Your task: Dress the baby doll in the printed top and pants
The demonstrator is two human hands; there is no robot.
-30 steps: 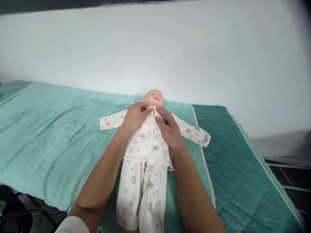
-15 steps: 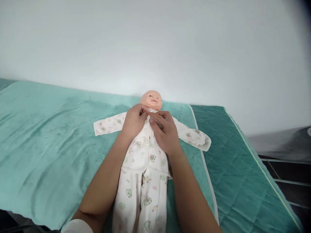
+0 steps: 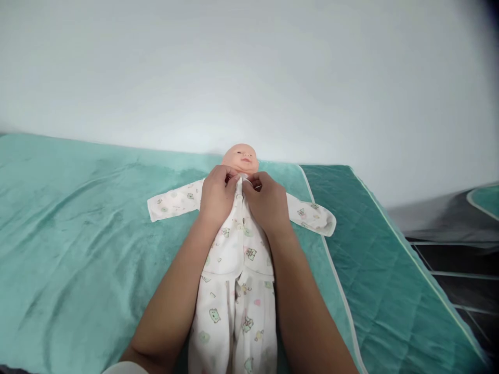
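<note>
A baby doll (image 3: 240,155) lies on its back, head toward the wall, arms spread to both sides. It wears a white pajama top (image 3: 224,249) with small animal prints and matching pajama pants (image 3: 212,332). Just below the doll's chin, my left hand (image 3: 219,192) pinches the left front edge of the top near the collar. Opposite it, my right hand (image 3: 267,200) pinches the right front edge, fingers curled. A button (image 3: 239,197) shows on the front opening between my hands. My fingertips partly hide the collar.
A light green blanket (image 3: 78,234) with a pale border lies under the doll. To the right is a darker green quilted cover (image 3: 374,259) reaching the bed's edge. A white wall (image 3: 249,67) stands behind. Dark floor tiles (image 3: 468,259) show at the far right, below another green surface (image 3: 487,200).
My right hand's fingers, stretched across toward the left hand before, have drawn back and curled at the right collar edge. The collar fabric is lifted between both hands. The view has shifted slightly.
</note>
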